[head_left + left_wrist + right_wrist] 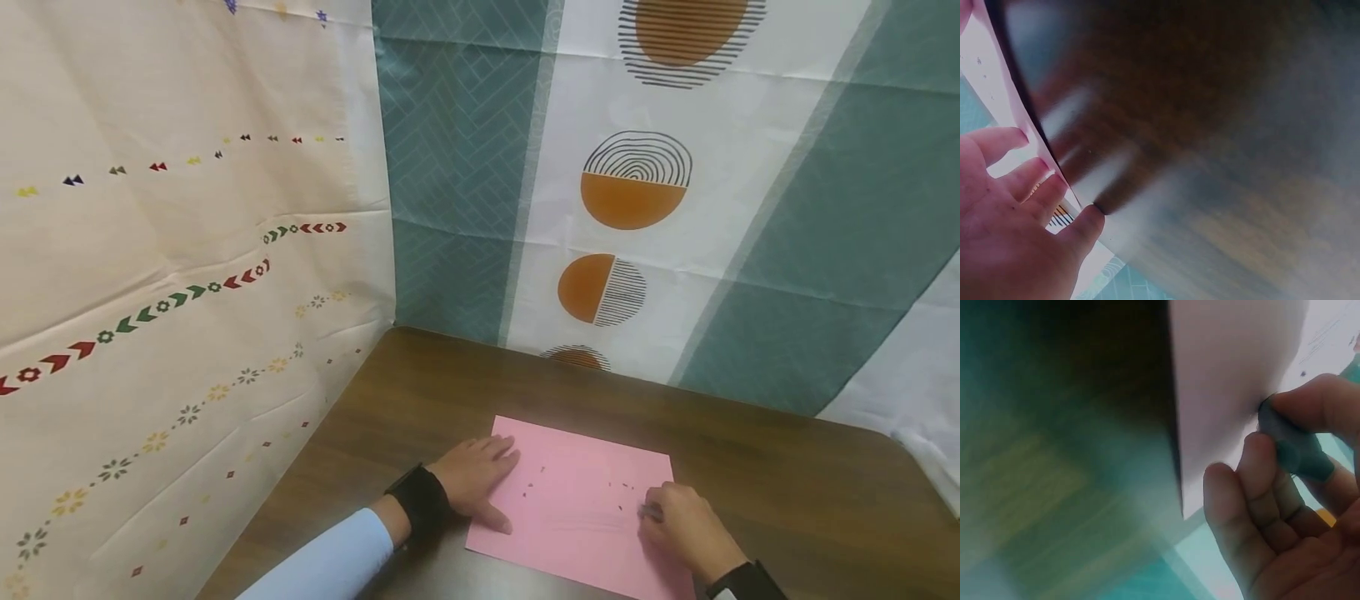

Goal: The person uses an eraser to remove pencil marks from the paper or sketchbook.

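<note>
A sheet of pink paper (573,454) lies on the brown wooden table. My left hand (474,479) rests on its left side with the fingers spread, and in the left wrist view the fingertips (1088,219) lie along the paper's edge. Near the right edge, my right hand (686,525) pinches a small dark grey eraser (1294,447) between thumb and fingers, its tip against the paper. Faint grey smudged lines (600,523) run across the sheet left of the eraser. Several small dark crumbs (621,507) are scattered over the paper.
The dark wooden table top (435,375) extends around the paper. Behind it hangs a green and white cloth (465,208) with orange circles, and a cream patterned cloth (187,333) hangs along the left side.
</note>
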Demonstrator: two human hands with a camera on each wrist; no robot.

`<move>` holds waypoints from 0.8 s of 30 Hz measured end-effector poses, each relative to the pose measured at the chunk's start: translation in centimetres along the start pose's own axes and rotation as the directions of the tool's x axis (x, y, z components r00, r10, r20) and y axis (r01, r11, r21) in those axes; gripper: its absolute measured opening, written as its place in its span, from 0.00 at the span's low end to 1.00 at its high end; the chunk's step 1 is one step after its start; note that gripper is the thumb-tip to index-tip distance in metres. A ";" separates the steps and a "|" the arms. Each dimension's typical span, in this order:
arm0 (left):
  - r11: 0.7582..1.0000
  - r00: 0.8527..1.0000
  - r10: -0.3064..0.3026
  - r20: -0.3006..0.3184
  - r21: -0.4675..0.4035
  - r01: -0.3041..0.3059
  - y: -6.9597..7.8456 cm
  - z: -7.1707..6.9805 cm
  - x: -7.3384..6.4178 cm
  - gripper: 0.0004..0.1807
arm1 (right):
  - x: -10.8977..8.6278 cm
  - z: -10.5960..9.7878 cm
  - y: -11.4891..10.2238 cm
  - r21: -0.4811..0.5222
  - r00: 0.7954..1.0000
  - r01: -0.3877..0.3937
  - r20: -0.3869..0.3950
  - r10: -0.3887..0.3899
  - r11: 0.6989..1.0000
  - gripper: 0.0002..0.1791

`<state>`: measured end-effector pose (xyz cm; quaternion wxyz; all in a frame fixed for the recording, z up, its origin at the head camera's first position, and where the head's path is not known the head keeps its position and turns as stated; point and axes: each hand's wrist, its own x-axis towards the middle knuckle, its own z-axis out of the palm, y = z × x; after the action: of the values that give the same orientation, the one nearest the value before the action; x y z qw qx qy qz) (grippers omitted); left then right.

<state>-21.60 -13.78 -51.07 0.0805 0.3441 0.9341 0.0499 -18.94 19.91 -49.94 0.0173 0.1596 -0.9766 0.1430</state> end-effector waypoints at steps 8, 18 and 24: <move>1.000 1.000 -0.022 0.014 0.011 0.022 0.0 0.0 -0.1 0.56 | 0.6 0.1 -0.3 0.089 0.999 0.022 -0.044 -0.018 0.996 0.07; 1.000 1.000 -0.009 -0.009 0.027 0.009 -0.1 0.2 -0.1 0.57 | 3.0 -0.7 -3.4 0.122 0.975 0.195 -0.136 -0.178 0.973 0.07; 0.999 1.000 -0.004 -0.022 0.032 0.005 -0.1 0.4 0.2 0.57 | 4.0 -0.8 -4.9 0.105 0.968 0.236 -0.113 -0.224 0.966 0.06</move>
<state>-21.73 -13.76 -51.50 0.0647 0.3428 0.9364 0.0389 -21.23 14.42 -47.49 0.0735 0.2654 -0.9392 0.2053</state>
